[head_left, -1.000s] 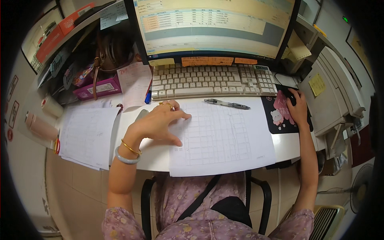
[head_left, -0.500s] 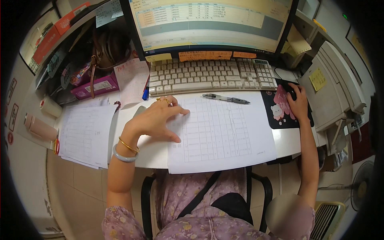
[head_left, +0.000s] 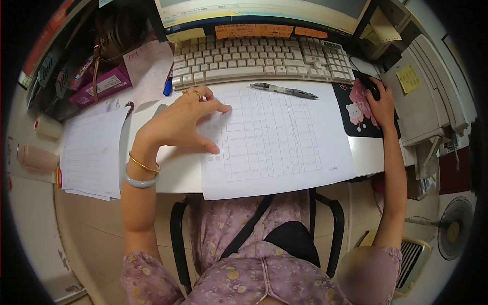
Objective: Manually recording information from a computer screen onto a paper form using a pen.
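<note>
A white desk (head_left: 178,175) is seen from above, running across the middle of the view, with a computer monitor (head_left: 264,7) cut off at the upper edge. To the right of the desk a large beige office machine (head_left: 432,96) is placed, with a yellow sticky note on its top. A wide beige keyboard (head_left: 259,58) is laid just below the monitor. In front of the keyboard a large white sheet printed with a ruled table (head_left: 277,137) is spread, its lower edge hanging over the desk's front edge. A second stack of white printed sheets (head_left: 91,152) is laid at the left end of the desk, apart from the first. A black mouse pad with a pink cartoon print (head_left: 358,112) is set just right of the ruled sheet.

The left hand (head_left: 180,124) is rested on the left edge of the ruled sheet, its fingers (head_left: 216,108) spread and pressed flat on the paper; rings are worn on it, and a gold bangle and a pale bangle at the wrist. The right hand (head_left: 381,101) is laid over a dark computer mouse (head_left: 373,89) on the pad, fingers curved loosely about it. A silver and black pen (head_left: 284,90) is left lying between keyboard and ruled sheet, untouched by either hand.
</note>
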Demonstrator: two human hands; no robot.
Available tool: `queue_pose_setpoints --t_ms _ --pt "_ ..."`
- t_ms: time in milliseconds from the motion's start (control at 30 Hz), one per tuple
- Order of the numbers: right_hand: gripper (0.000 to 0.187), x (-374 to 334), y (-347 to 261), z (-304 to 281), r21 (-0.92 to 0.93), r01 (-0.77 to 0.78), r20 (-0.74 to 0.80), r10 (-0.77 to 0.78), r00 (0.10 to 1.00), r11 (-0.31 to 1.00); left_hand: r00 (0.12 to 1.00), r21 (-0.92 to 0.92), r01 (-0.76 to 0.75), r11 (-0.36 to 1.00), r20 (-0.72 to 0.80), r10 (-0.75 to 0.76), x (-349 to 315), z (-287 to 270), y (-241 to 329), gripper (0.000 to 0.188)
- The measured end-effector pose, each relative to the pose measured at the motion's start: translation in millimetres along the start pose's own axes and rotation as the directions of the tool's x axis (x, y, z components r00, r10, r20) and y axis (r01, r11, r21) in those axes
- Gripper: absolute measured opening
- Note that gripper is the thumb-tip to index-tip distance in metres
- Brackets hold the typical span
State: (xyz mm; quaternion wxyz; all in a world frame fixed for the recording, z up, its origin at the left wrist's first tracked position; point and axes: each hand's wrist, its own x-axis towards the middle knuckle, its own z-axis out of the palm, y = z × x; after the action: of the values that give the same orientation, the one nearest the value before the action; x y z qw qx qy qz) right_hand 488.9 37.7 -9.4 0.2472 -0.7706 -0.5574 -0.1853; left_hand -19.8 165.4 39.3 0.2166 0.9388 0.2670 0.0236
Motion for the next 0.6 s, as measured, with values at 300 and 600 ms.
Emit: queue_pose_setpoints --t_ms 300,600 --pt "0.052 21 -49 -20 -0.411 0.309 -0.082 -0.372 0.925 0.858 1.000 -0.050 -0.004 0.999 0.010 0.005 -2 0 -2 0.083" --pt "0.027 54 -231 20 0.763 0.025 0.328 -0.419 0.847 0.646 0.998 -0.051 -0.056 0.997 -0.016 0.055 -4 -1 -2 0.079"
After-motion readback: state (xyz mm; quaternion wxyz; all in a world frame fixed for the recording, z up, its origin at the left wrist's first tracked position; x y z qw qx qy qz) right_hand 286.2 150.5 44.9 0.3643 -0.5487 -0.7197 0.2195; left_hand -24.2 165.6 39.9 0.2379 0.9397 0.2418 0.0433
